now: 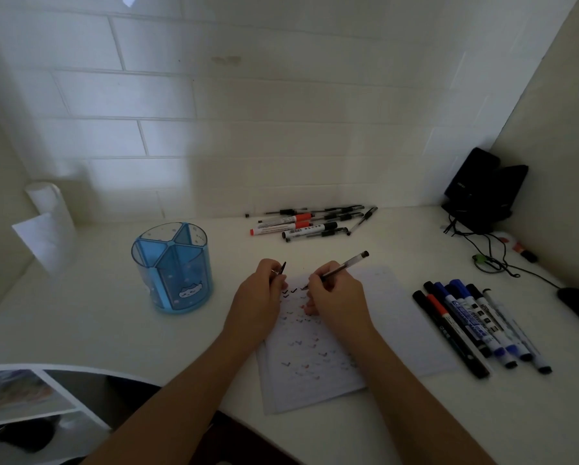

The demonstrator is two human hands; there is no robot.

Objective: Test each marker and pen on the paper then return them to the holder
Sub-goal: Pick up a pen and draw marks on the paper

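So my right hand (335, 293) has its fingers (319, 277) pinching the gel pen (346, 264), tip on the paper (398, 330); left hand (258, 297) pinches a black cap (283, 267) alongside.

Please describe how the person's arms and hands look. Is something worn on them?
Both are bare. The left hand and right hand have no gloves, and no watch or bracelet shows at the wrists. The left forearm and right forearm show no sleeves up to the frame edge. Rings cannot be told in this dim light.
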